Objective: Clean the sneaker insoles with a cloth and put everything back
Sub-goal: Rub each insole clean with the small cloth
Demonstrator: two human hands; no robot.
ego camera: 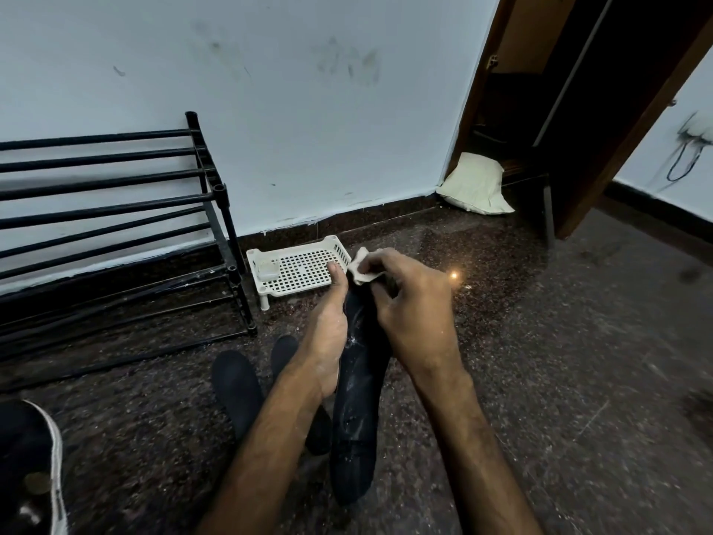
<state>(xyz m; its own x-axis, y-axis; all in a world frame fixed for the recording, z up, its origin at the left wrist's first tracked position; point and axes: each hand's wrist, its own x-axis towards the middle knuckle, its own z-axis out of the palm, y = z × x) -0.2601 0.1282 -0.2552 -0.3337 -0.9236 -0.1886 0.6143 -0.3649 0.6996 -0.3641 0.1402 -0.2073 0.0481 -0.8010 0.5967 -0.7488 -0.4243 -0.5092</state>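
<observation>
**Both hands loaded: insole in left, cloth in right**

Left hand (328, 334) grips the held insole (357, 403) along its left edge, in the far half of its length. The thumb lies straight along the top face. The fingers are underneath and hidden from me. The insole is dark and raised off the floor (540, 380), with its long axis running away from me and white specks on the top face.

Right hand (413, 303) is over the far end of that insole, fingers curled, pinching the cloth (362, 266), a small white wad. The cloth sits at the far tip, just beyond the left thumb. It looks to be touching the insole, but I can't confirm it. The hand and cloth cover most of that end.

Counts:
- Insoles: 3. One is held. The second insole (235, 384) lies flat on the floor left of the left forearm. The third insole (284, 351) is beside it, partly hidden under that forearm.
- Cloths: 1.
- Sneakers: 1 in view. The sneaker (38, 469) is black with white trim, bottom-left, cut by the frame edge.
- Hands: 2, both occupied.

Rest:
- White perforated tray (308, 272) on the floor just beyond the hands, with a small pale block (268, 270) in its left corner.
- Black shoe rack (115, 210) against the wall on the left.
- Pale pillow (474, 187) in the corner by the wooden door (636, 110).
</observation>
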